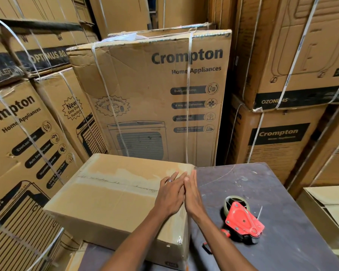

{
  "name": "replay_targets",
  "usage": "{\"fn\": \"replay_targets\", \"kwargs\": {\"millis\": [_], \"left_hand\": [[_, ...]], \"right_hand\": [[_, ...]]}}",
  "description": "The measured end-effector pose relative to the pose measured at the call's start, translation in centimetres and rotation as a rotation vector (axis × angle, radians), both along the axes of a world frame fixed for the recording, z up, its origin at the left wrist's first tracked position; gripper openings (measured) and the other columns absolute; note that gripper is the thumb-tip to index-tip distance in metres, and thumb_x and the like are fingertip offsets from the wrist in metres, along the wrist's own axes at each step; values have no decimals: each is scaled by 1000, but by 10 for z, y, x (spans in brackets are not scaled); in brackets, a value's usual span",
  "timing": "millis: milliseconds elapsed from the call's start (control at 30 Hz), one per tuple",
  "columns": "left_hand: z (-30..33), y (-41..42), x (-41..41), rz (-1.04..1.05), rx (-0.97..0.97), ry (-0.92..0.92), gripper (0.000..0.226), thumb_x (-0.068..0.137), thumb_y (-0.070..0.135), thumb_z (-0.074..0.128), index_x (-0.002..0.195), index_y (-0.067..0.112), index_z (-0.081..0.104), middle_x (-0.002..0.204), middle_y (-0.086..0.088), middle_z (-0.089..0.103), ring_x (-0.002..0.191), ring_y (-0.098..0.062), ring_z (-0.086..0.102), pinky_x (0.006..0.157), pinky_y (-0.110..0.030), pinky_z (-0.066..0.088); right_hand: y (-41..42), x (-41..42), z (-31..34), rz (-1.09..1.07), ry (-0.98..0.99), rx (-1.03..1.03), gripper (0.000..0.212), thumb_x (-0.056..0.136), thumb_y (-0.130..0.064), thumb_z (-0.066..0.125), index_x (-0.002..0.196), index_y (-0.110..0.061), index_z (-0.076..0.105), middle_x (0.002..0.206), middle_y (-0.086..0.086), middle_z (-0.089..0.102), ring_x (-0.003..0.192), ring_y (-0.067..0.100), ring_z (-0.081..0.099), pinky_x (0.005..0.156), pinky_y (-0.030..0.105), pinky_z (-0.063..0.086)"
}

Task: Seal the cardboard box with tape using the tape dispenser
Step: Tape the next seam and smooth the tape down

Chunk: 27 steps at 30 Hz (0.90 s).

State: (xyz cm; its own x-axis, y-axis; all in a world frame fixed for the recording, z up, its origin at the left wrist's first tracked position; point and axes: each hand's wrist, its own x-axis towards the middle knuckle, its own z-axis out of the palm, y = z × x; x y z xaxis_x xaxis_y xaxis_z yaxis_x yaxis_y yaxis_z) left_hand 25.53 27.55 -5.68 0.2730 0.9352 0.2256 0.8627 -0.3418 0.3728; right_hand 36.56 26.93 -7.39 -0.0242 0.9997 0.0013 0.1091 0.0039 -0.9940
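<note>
A closed brown cardboard box sits on the left part of a dark table, with a strip of clear tape running along its top seam. My left hand lies flat on the box top near its right edge, fingers stretched out, a ring on one finger. My right hand presses flat against the box's right side at the top edge, touching the left hand. Neither hand holds anything. The red tape dispenser with its roll of clear tape lies on the table to the right of the box, apart from both hands.
Tall strapped Crompton appliance cartons are stacked close behind and to the left and right of the table. An open carton stands at the far right. Bare table surface lies around the dispenser.
</note>
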Motion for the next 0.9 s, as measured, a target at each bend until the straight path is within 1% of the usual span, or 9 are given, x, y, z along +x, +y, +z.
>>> {"fn": "replay_targets", "kwargs": {"millis": [100, 200, 333, 467, 567, 667, 733, 800, 900], "left_hand": [[3, 0, 2, 9, -1, -4, 50, 105, 29, 27, 152, 29, 43, 159, 15, 38, 152, -9, 21, 120, -36, 17], [4, -2, 4, 10, -1, -15, 47, 106, 28, 31, 152, 29, 43, 159, 14, 38, 152, -10, 21, 120, -35, 16], [5, -2, 5, 9, 11, 0, 50, 104, 28, 29, 153, 33, 40, 157, 15, 41, 152, -12, 24, 119, -38, 20], [4, -2, 5, 28, 25, 5, 47, 103, 23, 30, 145, 29, 50, 147, 14, 54, 150, -11, 28, 118, -34, 21], [5, -2, 6, 41, 18, -4, 45, 104, 24, 31, 145, 31, 49, 147, 15, 54, 150, -9, 27, 118, -33, 21], [5, -1, 6, 41, 3, 2, 40, 105, 29, 33, 139, 31, 53, 150, 16, 50, 151, -9, 26, 117, -34, 20], [5, 0, 5, 46, -8, -7, 43, 106, 32, 34, 145, 32, 50, 155, 16, 43, 151, -8, 24, 117, -32, 18], [6, 0, 4, 43, -16, -11, 46, 106, 36, 35, 150, 32, 46, 158, 17, 39, 151, -7, 22, 118, -32, 17], [7, -3, 6, 42, -20, 14, 47, 106, 40, 37, 151, 31, 44, 158, 17, 38, 152, -8, 22, 119, -32, 16]], "right_hand": [[-16, 11, -12, 6, 19, -65, 61, 109, -47, 27, 163, -29, 6, 164, -19, 11, 156, 8, 13, 123, 24, 11], [-13, 26, -13, 12, -37, -104, 82, 93, -78, 26, 161, -33, 24, 164, -16, 25, 153, 9, 25, 127, 33, 15], [16, 26, 22, -3, -107, -6, 68, 107, -54, 25, 164, -22, 8, 170, -10, 8, 156, 6, 7, 125, 26, 5], [27, 13, 24, 27, -165, 16, 73, 106, -55, 26, 163, -21, -4, 172, -5, -4, 157, 7, -1, 125, 27, 3], [27, 18, 19, 33, -134, -14, 73, 106, -54, 30, 164, -21, 0, 173, -2, 4, 158, 12, 8, 124, 27, 8], [37, 29, 27, 28, -60, -206, 75, 101, -57, 47, 160, -13, 30, 160, 2, 41, 149, 22, 38, 120, 36, 27], [42, 39, 29, 66, 101, -346, 57, 95, -59, 56, 130, -15, 67, 134, -3, 66, 121, 16, 63, 104, 37, 47], [42, 49, 30, 79, 127, -347, 37, 98, -52, 55, 109, -21, 73, 120, -4, 70, 104, 9, 65, 91, 33, 50], [51, 55, 31, -48, -109, -233, 56, 103, -47, 51, 144, -9, 53, 149, 10, 53, 137, 28, 50, 113, 38, 38]]}}
